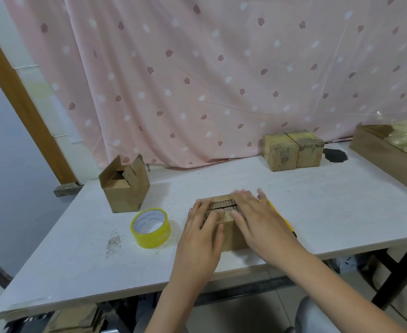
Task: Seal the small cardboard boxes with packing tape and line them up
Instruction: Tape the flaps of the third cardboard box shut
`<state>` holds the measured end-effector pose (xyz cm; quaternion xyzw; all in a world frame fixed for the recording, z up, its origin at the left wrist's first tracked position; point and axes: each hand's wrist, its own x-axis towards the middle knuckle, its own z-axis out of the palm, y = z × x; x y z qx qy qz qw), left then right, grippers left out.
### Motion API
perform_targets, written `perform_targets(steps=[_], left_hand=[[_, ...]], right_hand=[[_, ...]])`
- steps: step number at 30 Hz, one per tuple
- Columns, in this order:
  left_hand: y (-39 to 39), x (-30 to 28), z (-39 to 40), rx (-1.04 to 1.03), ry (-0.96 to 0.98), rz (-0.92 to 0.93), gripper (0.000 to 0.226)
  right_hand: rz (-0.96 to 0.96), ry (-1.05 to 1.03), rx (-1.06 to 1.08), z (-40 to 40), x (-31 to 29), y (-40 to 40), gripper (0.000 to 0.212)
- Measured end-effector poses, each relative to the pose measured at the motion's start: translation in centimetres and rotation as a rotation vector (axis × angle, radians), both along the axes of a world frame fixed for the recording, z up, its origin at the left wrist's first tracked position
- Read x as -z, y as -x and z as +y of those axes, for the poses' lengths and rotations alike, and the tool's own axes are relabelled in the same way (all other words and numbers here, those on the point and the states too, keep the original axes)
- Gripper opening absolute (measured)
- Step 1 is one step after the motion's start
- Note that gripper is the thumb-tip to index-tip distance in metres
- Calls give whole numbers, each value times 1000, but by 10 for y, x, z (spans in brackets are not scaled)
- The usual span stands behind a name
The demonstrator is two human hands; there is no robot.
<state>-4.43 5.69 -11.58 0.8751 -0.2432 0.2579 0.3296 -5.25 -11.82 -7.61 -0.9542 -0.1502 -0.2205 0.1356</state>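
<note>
At the lower centre of the frame, the left hand (pixel 203 227) and the right hand (pixel 257 219) press flat, with straight fingers, on the flaps of a small cardboard box (pixel 231 233) on the white counter (pixel 317 212). The box seems closed but not yet taped. Next I think one hand must take the glossy yellow tape roll (pixel 151 228), just left of it. Two taped boxes (pixel 293 152) stand touching at the upper right.

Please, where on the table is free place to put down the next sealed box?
Bare table lies in front of the two sealed boxes, right of the right hand. Another patch lies between the open box and those boxes. Crowded: around the tape roll, left hand and the held box.
</note>
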Motion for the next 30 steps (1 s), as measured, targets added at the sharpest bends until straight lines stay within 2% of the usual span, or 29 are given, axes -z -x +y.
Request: perform_targets(steps=[2, 7, 10, 15, 24, 26, 30], left_hand=[[-1, 2, 0, 2, -4, -9, 32], [2, 0, 3, -31, -70, -12, 38], [2, -2, 4, -33, -73, -1, 42], [2, -6, 5, -21, -25, 28, 40], [-2, -16, 14, 46, -100, 118, 39], [-1, -21, 18, 70, -92, 131, 38], [1, -33, 37, 58, -77, 133, 40]], right_hand=[[51, -13, -16, 0, 3, 1, 86], [112, 70, 36, 2, 1, 2, 75], [126, 34, 39, 3, 3, 3, 74], [162, -39, 13, 0, 4, -1, 107], [253, 36, 34, 7, -7, 2, 119], [233, 71, 21, 6, -14, 3, 112], [229, 134, -16, 8, -27, 5, 64]])
